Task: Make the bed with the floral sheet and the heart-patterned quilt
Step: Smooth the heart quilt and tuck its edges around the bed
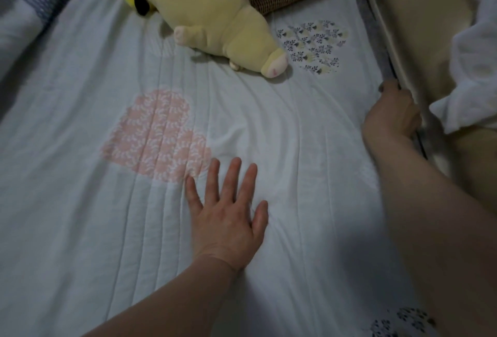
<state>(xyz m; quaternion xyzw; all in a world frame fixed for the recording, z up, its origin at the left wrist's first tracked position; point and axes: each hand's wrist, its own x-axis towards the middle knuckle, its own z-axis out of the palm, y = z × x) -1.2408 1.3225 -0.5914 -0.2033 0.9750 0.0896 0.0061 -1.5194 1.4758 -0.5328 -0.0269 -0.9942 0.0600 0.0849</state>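
Presses left hand (228, 218) flat, fingers spread wide, on the pale stitched heart-patterned quilt (80, 202) spread across the bed, curls right hand (390, 113) fingers over its side edge; risks bunching the middle creases or dragging the yellow plush toy (215, 14) if tugged unevenly.

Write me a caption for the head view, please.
Left hand presses flat on the quilt while the right hand grips its edge.

1. Dim, flat indoor light leaves colours grey and muted.
2. Soft shadows lie on the quilt (80, 202) at lower right and under the plush toy (204, 8).
3. Slight blur softens everything, strongest along the right edge.
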